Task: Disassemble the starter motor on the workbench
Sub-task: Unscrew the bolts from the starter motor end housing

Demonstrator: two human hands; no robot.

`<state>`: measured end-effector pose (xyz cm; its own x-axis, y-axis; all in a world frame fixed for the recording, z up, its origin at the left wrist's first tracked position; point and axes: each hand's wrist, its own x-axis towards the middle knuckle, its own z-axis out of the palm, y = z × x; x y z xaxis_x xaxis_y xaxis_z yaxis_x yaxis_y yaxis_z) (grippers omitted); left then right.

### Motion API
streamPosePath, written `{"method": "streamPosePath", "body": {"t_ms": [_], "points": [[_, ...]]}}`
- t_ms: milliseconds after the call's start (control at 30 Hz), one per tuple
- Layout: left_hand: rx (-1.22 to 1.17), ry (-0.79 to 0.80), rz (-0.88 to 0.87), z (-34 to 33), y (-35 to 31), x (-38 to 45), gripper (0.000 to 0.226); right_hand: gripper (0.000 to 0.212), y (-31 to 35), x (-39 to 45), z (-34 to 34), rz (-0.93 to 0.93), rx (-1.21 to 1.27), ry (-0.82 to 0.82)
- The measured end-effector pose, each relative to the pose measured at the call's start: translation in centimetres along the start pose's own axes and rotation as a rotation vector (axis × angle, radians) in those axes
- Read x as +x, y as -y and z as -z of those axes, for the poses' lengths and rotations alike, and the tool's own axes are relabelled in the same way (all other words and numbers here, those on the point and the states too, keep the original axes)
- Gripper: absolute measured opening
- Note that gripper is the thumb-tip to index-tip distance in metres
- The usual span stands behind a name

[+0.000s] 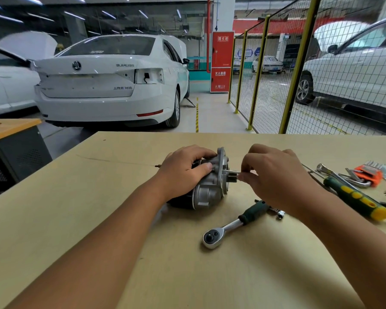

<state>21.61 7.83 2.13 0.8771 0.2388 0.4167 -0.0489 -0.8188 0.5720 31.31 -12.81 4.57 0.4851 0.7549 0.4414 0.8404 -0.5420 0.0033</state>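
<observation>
Head view: the starter (206, 186) is lying on its side mid-bench (76, 208), silver housing facing right. The left hand (183, 170) is gripping it from above, fingers curling over the top, thumb pressing the housing. The right hand (274, 175) is pinching a thin bolt (231, 171) that is sticking out of the flange, fingertips closing on its end. Just in front, a ratchet (230, 226) is lying flat, its handle running under the right wrist, a small socket (280, 214) beside it. Off right, a screwdriver (357, 200) with green-yellow handle is lying diagonally near a wrench (341, 176) and an orange hex-key set (366, 172). Beyond the bench, a white car (107, 81) is sitting with a tail light missing, and a yellow mesh fence (299, 70) is running along the right.
</observation>
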Motion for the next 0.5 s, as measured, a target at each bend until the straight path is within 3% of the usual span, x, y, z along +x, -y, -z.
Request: {"method": "streamPosePath", "body": {"t_ms": [267, 500], "points": [[0.021, 0.013, -0.008, 0.13, -0.08, -0.06, 0.047, 0.014, 0.10, -0.12, 0.00, -0.014, 0.247, 0.013], [-0.017, 0.000, 0.009, 0.00, -0.02, -0.01, 0.044, 0.019, -0.23, 0.11, -0.32, -0.015, 0.155, 0.007]]}}
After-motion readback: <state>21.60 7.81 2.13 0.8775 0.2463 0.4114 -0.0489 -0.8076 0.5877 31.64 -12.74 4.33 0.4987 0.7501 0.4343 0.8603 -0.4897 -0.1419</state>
